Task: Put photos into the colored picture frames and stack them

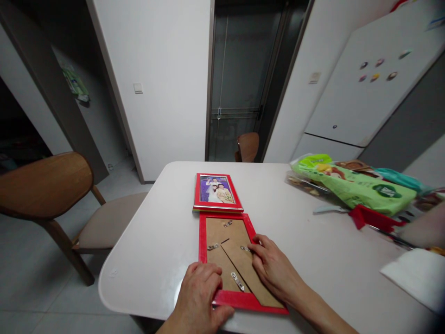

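Note:
A red picture frame (239, 300) lies face down on the table, its brown backing board (222, 264) showing with several small metal turn clips and a slanted stand flap. My left hand (200, 294) grips the frame's near left corner, thumb along the near edge. On the right side, my right hand (274, 266) has its fingers closed at the frame's edge, a fingertip against the right-hand metal clip (245, 248). Just beyond, touching or almost touching, a second red picture frame (219, 195) lies face up with a photo of people, seemingly stacked on something.
On the white table's (156, 241) right side lie a green plastic package (368, 185), a light-handled knife or tool (330, 209), a red object (373, 218) and a white cloth or paper (413, 273). A wooden chair (52, 185) stands at the left, another (248, 146) behind the table.

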Motion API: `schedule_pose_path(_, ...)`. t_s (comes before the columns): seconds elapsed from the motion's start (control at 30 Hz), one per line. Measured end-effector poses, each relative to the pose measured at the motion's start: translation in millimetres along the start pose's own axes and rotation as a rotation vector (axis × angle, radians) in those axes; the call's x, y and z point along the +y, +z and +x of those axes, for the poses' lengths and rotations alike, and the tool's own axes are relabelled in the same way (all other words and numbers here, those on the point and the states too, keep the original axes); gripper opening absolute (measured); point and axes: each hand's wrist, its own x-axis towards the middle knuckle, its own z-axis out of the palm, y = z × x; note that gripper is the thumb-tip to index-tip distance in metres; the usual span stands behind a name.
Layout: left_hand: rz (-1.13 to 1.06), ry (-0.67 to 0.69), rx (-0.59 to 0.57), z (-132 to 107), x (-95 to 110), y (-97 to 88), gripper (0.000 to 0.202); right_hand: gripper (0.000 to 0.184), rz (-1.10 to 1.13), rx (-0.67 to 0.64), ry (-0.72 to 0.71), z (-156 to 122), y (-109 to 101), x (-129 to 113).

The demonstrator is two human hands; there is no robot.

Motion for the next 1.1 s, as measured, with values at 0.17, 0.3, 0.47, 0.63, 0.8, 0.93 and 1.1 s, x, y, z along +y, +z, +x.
schedule_pose_path(0.17,-0.008,0.008,-0.005,-1,-3,0.4,0.027,0.031,-0.063,0.078,-0.089,-15,-6,-10)
schedule_pose_path(0.3,-0.014,0.006,0.006,-3,-5,3.1,0.025,0.024,0.004,-0.022,-0.261,-33,-12,-31)
schedule_pose_path(0.47,-0.023,0.006,-0.004,-3,-5,3.8,0.026,0.022,0.019,-0.128,-0.283,-37,-12,-49)
schedule_pose_path(0.63,-0.027,-0.006,-0.006,-2,-5,2.7,0.026,0.024,0.063,-0.131,-0.263,-27,-5,-57)
schedule_pose_path(0.8,-0.037,0.0,0.014,-2,-6,2.9,0.027,0.023,0.054,-0.181,-0.299,-27,-12,-59)
schedule_pose_path(0.93,-0.045,-0.004,0.018,-2,-8,3.7,0.028,0.025,0.063,-0.217,-0.369,-32,-22,-56)
schedule_pose_path(1.1,-0.061,-0.011,0.023,-3,-9,5.1,0.032,0.026,0.126,-0.14,-0.259,-9,-6,-56)
